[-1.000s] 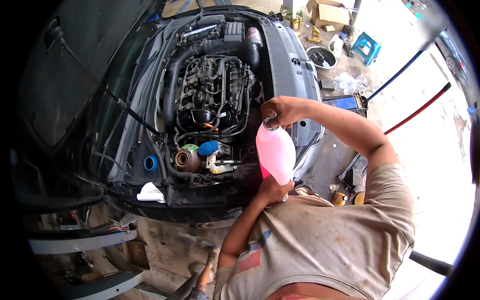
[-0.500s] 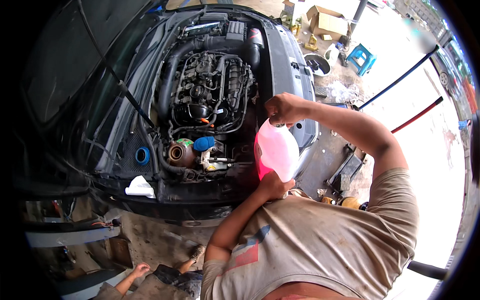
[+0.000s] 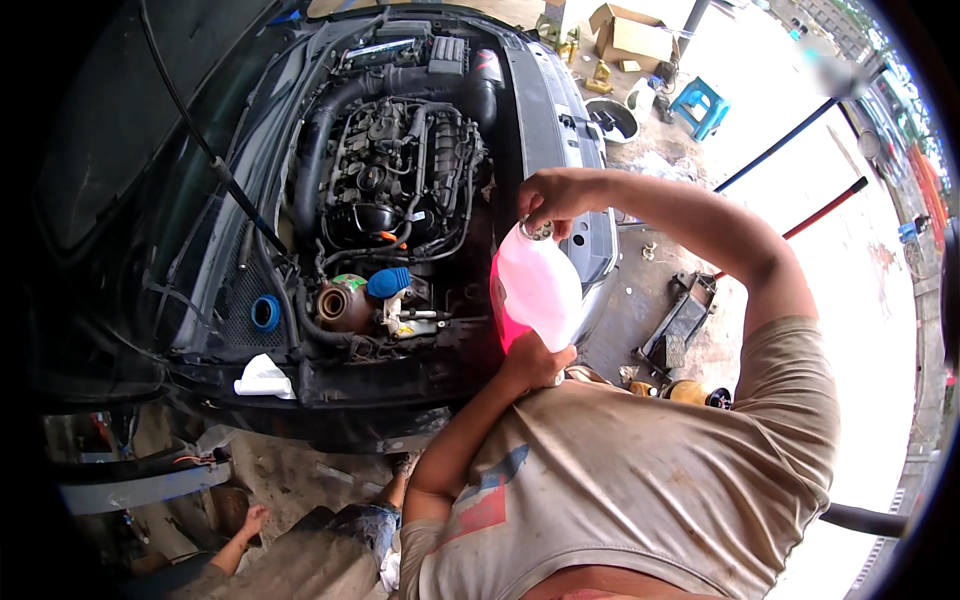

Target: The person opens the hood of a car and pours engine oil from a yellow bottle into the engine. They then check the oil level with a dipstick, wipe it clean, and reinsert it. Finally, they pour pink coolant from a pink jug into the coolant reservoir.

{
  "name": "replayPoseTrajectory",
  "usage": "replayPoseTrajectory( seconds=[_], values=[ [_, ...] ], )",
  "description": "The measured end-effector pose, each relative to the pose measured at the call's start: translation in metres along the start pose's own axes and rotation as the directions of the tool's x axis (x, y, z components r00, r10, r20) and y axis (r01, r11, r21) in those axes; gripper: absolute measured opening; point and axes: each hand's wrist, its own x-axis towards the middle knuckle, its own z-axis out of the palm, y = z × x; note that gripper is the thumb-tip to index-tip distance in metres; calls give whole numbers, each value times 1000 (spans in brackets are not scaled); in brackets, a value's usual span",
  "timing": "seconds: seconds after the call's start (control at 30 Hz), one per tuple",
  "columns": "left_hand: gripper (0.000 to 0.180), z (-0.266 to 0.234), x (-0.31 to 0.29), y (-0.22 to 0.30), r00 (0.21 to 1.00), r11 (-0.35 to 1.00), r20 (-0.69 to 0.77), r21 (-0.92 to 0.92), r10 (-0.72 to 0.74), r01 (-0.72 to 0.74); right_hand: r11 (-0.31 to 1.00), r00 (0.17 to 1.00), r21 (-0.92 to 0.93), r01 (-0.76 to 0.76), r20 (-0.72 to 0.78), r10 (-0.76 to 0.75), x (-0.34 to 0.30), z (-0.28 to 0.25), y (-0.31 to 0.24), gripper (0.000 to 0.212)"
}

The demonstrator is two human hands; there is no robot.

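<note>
A translucent jug of pink liquid (image 3: 545, 285) is held upright in front of my chest, beside the open engine bay. My left hand (image 3: 537, 362) is wrapped round its lower end. At the top, my right hand (image 3: 556, 197) has its fingers closed on the jug's round dark cap (image 3: 537, 229); whether the cap is loose cannot be seen. To the left of the jug, the brownish coolant reservoir (image 3: 343, 305) shows an uncovered round mouth. A blue cap (image 3: 389, 282) rests beside it, and a blue ring-shaped cap (image 3: 265, 313) lies on the cowl grille.
The engine (image 3: 390, 170) fills the bay under a raised hood held by a prop rod (image 3: 185, 110). White paper (image 3: 265, 377) lies on the fender. Another person's hand (image 3: 257, 518) shows at lower left. A blue stool (image 3: 700, 108), a cardboard box (image 3: 638, 38) and a basin (image 3: 612, 120) stand on the floor.
The view has shifted, so the car appears farther left. My right fingers have turned about the jug's top, and more of the cap shows. The other person's hand at lower left has moved.
</note>
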Motion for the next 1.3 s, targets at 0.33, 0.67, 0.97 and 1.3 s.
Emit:
replayPoseTrajectory(
  seconds=[0.33, 0.67, 0.97, 1.3],
  values=[
    [12, -2, 2, 1, 988, 987, 77, 69, 137, -142, 844, 926, -415, -341, 7, 377, -1, 1, -40, 35],
    [11, 5, 1, 3, 971, 946, -35, 236, 237, -222, 740, 810, -449, -500, 58, 583, 27, 6, -34, 28],
    [26, -1, 0, 8, 995, 1000, -104, -2, -10, 10, 701, 898, -704, 112, 374, 232, 18, -18, -33, 30],
    [12, -2, -4, 1, 979, 976, -89, 137, 185, -172, 223, 973, -948, 227, 212, -89, -4, -1, -38, 35]
  ],
)
